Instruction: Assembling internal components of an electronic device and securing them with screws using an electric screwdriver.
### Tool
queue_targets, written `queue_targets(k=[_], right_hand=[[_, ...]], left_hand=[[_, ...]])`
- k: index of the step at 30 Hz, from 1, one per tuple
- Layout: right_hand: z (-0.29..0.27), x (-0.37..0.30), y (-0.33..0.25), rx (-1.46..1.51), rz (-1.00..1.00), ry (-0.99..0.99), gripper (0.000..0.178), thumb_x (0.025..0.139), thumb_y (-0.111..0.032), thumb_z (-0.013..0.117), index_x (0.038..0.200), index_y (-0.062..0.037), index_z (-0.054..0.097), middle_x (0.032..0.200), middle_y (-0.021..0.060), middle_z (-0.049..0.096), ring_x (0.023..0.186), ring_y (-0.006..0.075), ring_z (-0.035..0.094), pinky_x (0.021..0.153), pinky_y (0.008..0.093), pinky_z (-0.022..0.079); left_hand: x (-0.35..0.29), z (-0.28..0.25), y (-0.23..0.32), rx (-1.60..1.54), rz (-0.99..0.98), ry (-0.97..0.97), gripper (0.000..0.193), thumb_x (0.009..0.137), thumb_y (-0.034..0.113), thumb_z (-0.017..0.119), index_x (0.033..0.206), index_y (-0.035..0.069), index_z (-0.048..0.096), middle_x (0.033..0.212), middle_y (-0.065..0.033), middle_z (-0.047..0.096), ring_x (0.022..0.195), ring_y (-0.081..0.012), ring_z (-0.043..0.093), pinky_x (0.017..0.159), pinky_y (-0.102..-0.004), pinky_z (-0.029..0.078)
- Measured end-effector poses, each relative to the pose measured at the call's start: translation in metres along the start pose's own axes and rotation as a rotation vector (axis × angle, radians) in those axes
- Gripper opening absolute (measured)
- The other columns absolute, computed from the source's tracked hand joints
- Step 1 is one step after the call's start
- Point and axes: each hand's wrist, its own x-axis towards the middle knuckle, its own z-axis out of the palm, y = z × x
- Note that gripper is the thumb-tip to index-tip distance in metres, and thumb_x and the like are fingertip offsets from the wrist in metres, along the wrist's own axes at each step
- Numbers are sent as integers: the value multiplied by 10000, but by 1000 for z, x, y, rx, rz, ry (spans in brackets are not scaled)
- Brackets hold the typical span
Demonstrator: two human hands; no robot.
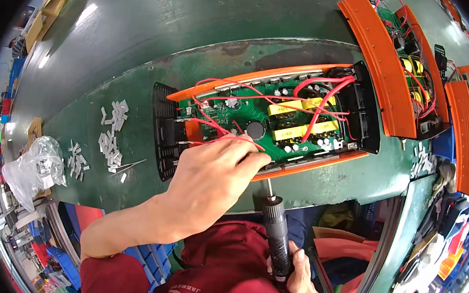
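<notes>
An orange-sided power device with black end panels lies open in front of me, its green circuit board (pixel 245 114) showing yellow-wrapped transformers (pixel 288 109) and thick red wires (pixel 322 112). Over its near edge, my left hand (pixel 201 174) is closed with thumb and fingertips together near the metal strip inside the orange side wall (pixel 316 164). Whatever those fingers pinch is hidden; a red wire runs beside them. Lower right, my right hand (pixel 301 275) grips the black electric screwdriver (pixel 277 234) around its lower body. The screwdriver's bit points up at the near orange wall.
More open orange-cased units (pixel 381 64) stand at the right, full of wires. Small grey pads (pixel 110 149) lie in piles on the green table (pixel 139 88), with tweezers (pixel 129 166) beside them. A clear plastic bag (pixel 37 168) sits at the left edge.
</notes>
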Motion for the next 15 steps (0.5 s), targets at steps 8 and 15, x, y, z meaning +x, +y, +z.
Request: queue_targets(k=[8,15], right_hand=[[-8,1,4,-283,-52,81,889,1011,-741,181,1278,29,535,763,37,650,531,87,508,489,244,392],[-16,3,9,-318,-139,42,703,1090,-562,240,1451,-12,487,839,60,679,695,136,616,634,299,493]], left_hand=[[4,3,3,-2,-22,0,248,780,14,686,1024,51,714,934,-74,674,874,-262,685,742,-373,568],[3,6,5,28,-38,38,217,796,28,681,1009,56,712,923,-79,674,860,-270,678,740,-378,556]])
